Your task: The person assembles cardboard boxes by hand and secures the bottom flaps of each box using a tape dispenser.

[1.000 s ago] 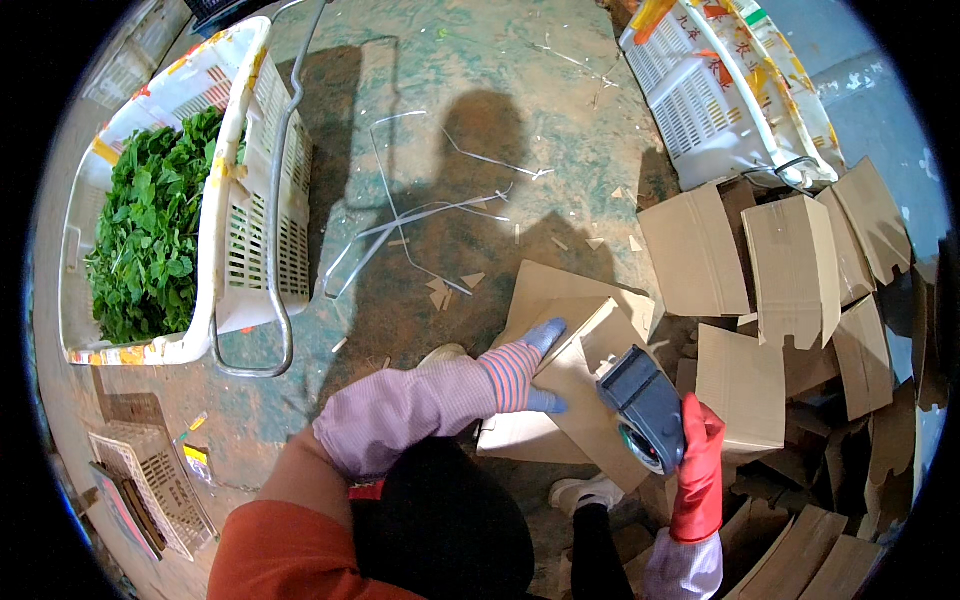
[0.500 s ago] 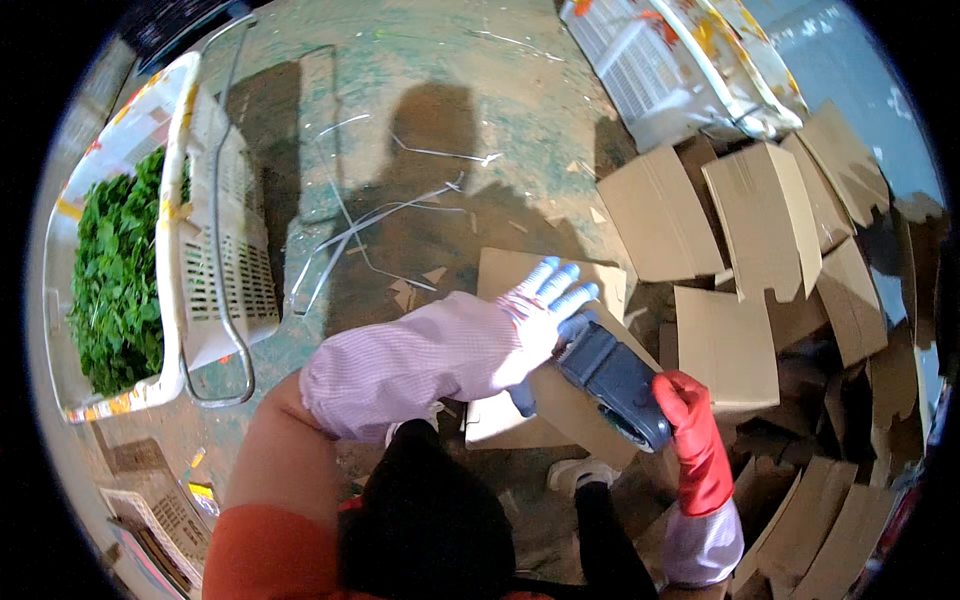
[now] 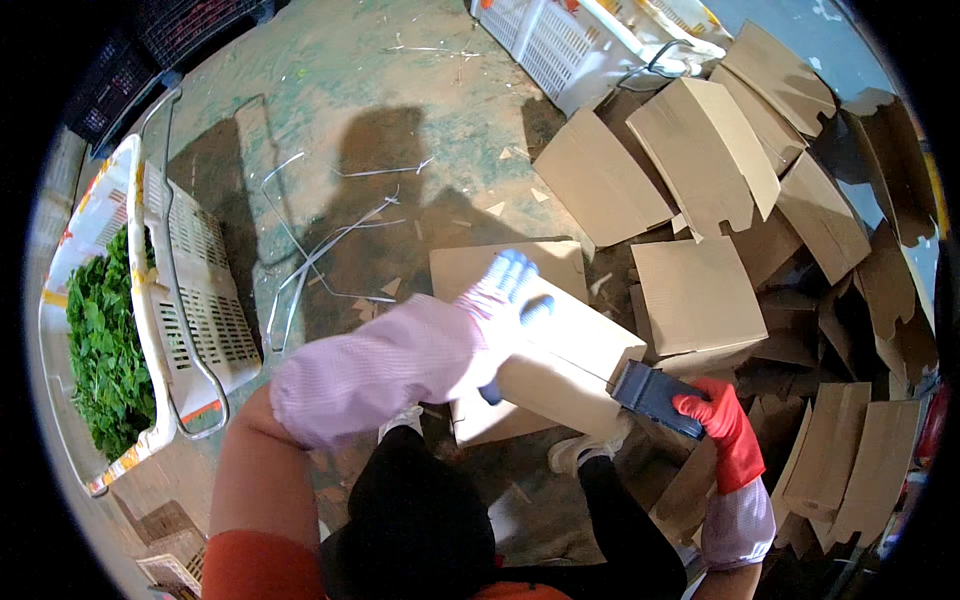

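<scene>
Cardboard filled the middle of the head view: a folded brown cardboard box [image 3: 545, 365] lay across the person's lap above the concrete floor [image 3: 400, 120]. The left hand [image 3: 505, 300], in a white glove with blue fingertips and a pink sleeve guard, lay spread flat on the box's upper face, fingers open and pressing down, not wrapped round anything. The right hand [image 3: 715, 420], in a red glove, was closed round a dark blue tape dispenser [image 3: 650, 395], whose front end touched the box's right-hand end.

By my judgement the step in hand was sealing the box: one hand steadied it while the dispenser met its edge. The next move would call for firm downward pressure from the left hand so the flaps stayed shut, and a straight, even pull of the dispenser along the seam.

Toward the floor's right side lay a heap of flat cardboard blanks [image 3: 700, 160], overlapping one another, just beside the box. At the floor's left edge stood a white plastic crate [image 3: 190, 280] with a wire handle, and leafy greens [image 3: 100, 350] inside it. Loose white strapping strips [image 3: 320, 250] lay on the floor between crate and box. Another white crate [image 3: 560, 50] stood at the top edge.
</scene>
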Available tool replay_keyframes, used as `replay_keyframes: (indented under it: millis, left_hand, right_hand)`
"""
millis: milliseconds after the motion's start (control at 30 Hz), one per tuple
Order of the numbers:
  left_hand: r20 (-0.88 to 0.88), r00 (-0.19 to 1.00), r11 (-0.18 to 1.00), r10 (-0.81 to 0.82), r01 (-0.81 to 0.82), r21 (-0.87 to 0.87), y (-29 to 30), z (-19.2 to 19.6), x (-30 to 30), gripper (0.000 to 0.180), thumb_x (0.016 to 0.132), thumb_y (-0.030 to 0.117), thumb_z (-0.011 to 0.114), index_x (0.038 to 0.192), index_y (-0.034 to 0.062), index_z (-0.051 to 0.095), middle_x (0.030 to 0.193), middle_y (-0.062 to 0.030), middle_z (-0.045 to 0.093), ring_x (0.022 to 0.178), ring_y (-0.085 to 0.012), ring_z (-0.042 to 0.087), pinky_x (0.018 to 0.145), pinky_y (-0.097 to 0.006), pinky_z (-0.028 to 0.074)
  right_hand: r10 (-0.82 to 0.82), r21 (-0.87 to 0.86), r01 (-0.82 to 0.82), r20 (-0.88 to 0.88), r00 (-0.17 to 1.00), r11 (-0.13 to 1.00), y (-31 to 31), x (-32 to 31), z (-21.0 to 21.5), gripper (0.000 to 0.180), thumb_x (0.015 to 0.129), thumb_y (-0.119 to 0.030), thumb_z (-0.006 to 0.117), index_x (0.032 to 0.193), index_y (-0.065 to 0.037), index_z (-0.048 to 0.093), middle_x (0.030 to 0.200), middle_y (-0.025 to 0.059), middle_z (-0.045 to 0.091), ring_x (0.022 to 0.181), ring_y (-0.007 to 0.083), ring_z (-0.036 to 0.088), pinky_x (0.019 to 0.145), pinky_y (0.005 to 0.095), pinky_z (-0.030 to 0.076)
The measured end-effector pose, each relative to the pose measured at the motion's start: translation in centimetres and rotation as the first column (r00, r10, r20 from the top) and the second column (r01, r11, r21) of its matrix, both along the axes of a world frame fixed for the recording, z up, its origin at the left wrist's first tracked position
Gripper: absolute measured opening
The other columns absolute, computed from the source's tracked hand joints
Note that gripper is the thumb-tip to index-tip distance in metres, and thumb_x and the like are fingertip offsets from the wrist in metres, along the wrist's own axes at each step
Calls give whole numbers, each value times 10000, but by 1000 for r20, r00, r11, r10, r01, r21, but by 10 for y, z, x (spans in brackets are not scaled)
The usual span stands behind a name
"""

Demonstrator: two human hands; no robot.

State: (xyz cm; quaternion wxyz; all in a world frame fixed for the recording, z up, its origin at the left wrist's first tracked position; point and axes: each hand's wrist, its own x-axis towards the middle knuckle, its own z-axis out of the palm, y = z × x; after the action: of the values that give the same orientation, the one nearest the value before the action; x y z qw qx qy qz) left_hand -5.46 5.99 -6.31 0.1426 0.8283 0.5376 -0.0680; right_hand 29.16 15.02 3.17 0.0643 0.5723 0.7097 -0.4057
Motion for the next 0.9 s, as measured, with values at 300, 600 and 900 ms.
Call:
replay_keyframes:
  millis: [300,600,900]
  left_hand:
    - [-22,995,971,-101,93,-220,23,25,30,1196,513,603,749,1434,161,127,1460,-256,55,1347,-438,35,1068,-556,-22]
    - [-83,992,966,-99,76,-246,24,29,28,1189,513,602,747,1434,167,136,1455,-256,83,1346,-434,59,1069,-556,-8]
    - [-39,990,982,-138,131,-139,30,17,44,1199,466,620,738,1413,118,201,1415,-308,135,1326,-456,106,1078,-539,29]
  right_hand:
    - [-41,27,43,-60,997,999,-10,42,-7,418,686,-366,712,746,39,624,617,71,547,602,125,485,532,310,385]
    - [-67,56,53,290,955,997,-14,52,-4,429,687,-398,696,743,25,647,622,163,585,567,177,549,571,338,444]
    - [58,-63,-29,530,846,998,41,-16,-64,506,657,-483,662,863,-21,673,873,187,643,828,316,636,725,386,498]
